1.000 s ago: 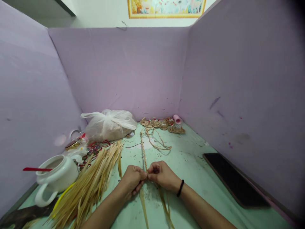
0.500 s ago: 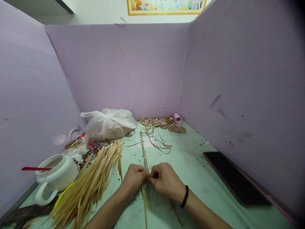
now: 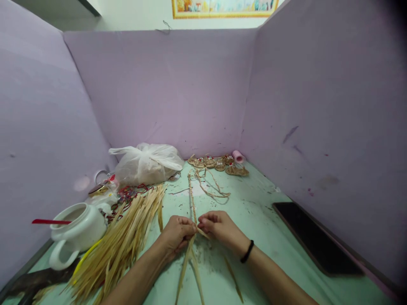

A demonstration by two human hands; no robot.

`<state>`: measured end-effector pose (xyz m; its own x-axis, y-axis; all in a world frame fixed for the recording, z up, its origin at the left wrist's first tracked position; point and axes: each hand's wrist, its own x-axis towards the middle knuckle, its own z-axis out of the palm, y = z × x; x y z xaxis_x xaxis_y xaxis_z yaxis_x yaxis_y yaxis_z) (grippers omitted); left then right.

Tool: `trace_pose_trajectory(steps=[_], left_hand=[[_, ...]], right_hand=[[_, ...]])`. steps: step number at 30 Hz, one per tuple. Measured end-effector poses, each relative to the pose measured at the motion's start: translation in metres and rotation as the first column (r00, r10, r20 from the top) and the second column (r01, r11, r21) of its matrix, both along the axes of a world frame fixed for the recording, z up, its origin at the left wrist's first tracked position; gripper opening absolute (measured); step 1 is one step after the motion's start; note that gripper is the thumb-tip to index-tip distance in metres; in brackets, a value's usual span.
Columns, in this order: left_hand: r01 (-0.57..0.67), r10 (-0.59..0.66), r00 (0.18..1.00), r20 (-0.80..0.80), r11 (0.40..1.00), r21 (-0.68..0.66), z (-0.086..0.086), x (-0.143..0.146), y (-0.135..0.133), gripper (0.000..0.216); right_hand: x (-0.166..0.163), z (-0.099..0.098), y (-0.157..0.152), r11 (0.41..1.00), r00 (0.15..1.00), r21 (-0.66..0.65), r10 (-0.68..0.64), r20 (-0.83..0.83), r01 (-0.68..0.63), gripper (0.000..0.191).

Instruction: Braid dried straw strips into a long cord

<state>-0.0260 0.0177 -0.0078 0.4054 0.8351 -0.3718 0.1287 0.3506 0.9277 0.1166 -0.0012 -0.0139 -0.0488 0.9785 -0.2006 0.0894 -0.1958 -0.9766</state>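
Observation:
A thin braided straw cord (image 3: 192, 197) runs down the middle of the table toward me. My left hand (image 3: 178, 234) pinches its near end, and two loose straw strands (image 3: 195, 271) hang below the fingers, spread apart. Close on the right, my right hand (image 3: 222, 232), with a black band at the wrist, has its fingertips pressed together at a short straw strand (image 3: 203, 233) that sticks out from the braid. The exact grip of those fingertips is partly hidden.
To the left lie a bundle of dry straw (image 3: 127, 241), a white teapot (image 3: 81, 228) with a red stick, and a white plastic bag (image 3: 148, 163). Small woven sandals (image 3: 237, 170) and a pink spool (image 3: 238, 156) sit at the back. A black phone (image 3: 314, 237) lies right.
My right hand has shifted slightly up and turned, its fingers less tightly curled. The strands under my left hand have fanned out into two, and a short strand shows between the hands.

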Motion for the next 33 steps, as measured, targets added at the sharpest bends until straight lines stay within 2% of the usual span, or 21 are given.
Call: trace_pose_trajectory(steps=[2, 3, 6, 8, 10, 11, 12, 14, 15, 17, 21, 24, 26, 28, 33], left_hand=[[0.006, -0.006, 1.000, -0.009, 1.000, 0.010, -0.002, 0.000, 0.001, 0.016], [0.008, -0.008, 1.000, -0.014, 1.000, 0.012, -0.004, 0.000, 0.001, 0.015], [0.000, 0.001, 1.000, -0.024, 1.000, 0.023, -0.011, 0.002, 0.002, 0.013], [-0.024, 0.025, 1.000, -0.019, 0.998, 0.054, -0.015, 0.004, 0.002, 0.012], [-0.040, 0.041, 0.999, -0.012, 0.994, 0.101, -0.019, 0.006, 0.001, 0.012], [-0.042, 0.044, 0.999, -0.014, 0.991, 0.125, -0.020, 0.006, 0.001, 0.012], [-0.042, 0.046, 0.999, -0.021, 0.988, 0.146, -0.021, 0.007, 0.001, 0.012], [-0.039, 0.048, 0.998, -0.044, 0.982, 0.184, -0.023, 0.008, 0.001, 0.012], [-0.038, 0.050, 0.997, -0.056, 0.979, 0.201, -0.024, 0.008, 0.001, 0.012], [-0.023, 0.042, 0.996, -0.075, 0.973, 0.228, -0.027, 0.009, 0.001, 0.012], [0.030, 0.014, 0.987, -0.161, 0.964, 0.264, -0.035, 0.012, 0.003, 0.015], [0.067, 0.009, 0.969, -0.245, 0.951, 0.301, -0.037, 0.015, 0.005, 0.020], [0.088, -0.006, 0.967, -0.256, 0.948, 0.307, -0.036, 0.016, 0.006, 0.023], [0.099, -0.026, 0.965, -0.260, 0.957, 0.273, -0.033, 0.016, 0.007, 0.026], [0.086, -0.024, 0.971, -0.237, 0.964, 0.253, -0.036, 0.015, 0.010, 0.029]], right_hand=[[-0.004, -0.003, -0.001, 0.993, 0.992, -0.105, 0.034, -0.123, -0.047, 0.007], [-0.004, -0.004, -0.001, 0.991, 0.986, -0.132, 0.010, -0.168, -0.033, 0.006], [0.000, -0.003, 0.005, 0.978, 0.957, -0.170, -0.159, -0.244, 0.119, 0.006], [0.004, -0.001, 0.018, 0.967, 0.953, -0.188, -0.212, -0.219, 0.172, 0.004], [0.008, 0.002, 0.043, 0.975, 0.982, -0.142, -0.182, -0.050, 0.173, 0.004], [0.009, 0.004, 0.059, 0.983, 0.981, -0.070, -0.160, 0.108, 0.168, 0.007], [0.010, 0.007, 0.076, 0.987, 0.944, 0.056, -0.159, 0.288, 0.149, 0.009], [0.010, 0.014, 0.115, 0.955, 0.782, 0.280, -0.248, 0.571, 0.099, 0.015], [0.008, 0.017, 0.134, 0.939, 0.687, 0.336, -0.293, 0.665, 0.075, 0.017], [0.002, 0.021, 0.169, 0.944, 0.542, 0.328, -0.296, 0.787, 0.039, 0.020], [-0.017, 0.014, 0.215, 0.965, 0.413, 0.264, -0.241, 0.878, 0.001, 0.031], [-0.029, 0.001, 0.226, 0.976, 0.345, 0.217, -0.205, 0.916, 0.003, 0.035], [-0.031, -0.006, 0.228, 0.980, 0.289, 0.195, -0.194, 0.938, 0.027, 0.029], [-0.031, -0.009, 0.227, 0.982, 0.270, 0.182, -0.187, 0.944, 0.043, 0.025], [-0.031, -0.009, 0.219, 0.983, 0.313, 0.178, -0.183, 0.932, 0.046, 0.026]])
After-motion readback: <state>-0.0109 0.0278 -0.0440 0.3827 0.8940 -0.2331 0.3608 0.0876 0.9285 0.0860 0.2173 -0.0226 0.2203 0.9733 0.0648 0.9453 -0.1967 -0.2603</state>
